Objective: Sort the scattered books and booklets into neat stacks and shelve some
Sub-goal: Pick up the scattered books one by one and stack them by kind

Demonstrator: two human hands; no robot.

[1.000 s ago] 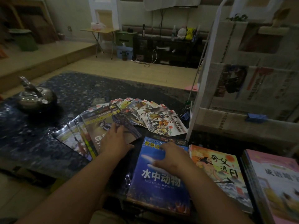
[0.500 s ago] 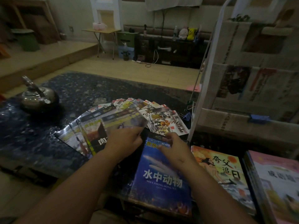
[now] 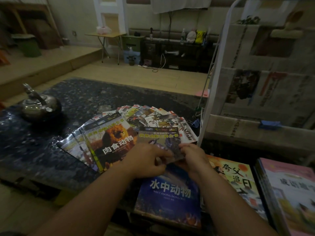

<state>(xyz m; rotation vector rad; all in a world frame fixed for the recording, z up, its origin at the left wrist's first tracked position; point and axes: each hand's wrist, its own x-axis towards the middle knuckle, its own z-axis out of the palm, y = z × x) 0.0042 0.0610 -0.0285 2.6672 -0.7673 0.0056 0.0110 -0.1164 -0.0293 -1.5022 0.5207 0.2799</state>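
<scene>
Both hands are pinching one dark animal booklet (image 3: 159, 142). Left hand (image 3: 144, 160) has its thumb on the cover and fingers curled under the near-left corner. Right hand (image 3: 193, 156) grips the near-right corner. The booklet is off the table (image 3: 81, 99), tilted up toward the person, over the far edge of the blue book (image 3: 168, 195).

My read is that it goes onto that blue book; the title strip looks like the same series. To do it well, lower it flat, square the spine and near edge, and release both corners together. The glossy covers will probably slide.

Around it:
- The lion-cover book (image 3: 110, 142) tops a splayed pile just left of the left hand.
- A fan of small booklets (image 3: 153, 114) lies behind, unsorted.
- The orange book (image 3: 235, 178) and pink book (image 3: 293, 193) sit side by side to the right.
- The kettle (image 3: 40, 105) is far left, well apart.
- The newspaper-lined rack (image 3: 265, 99) is on the right, and its white post (image 3: 204, 120) stands just beside the fan, so it's a snag risk when shelving.
- A blue binder clip (image 3: 196, 123) sits by the post.
</scene>
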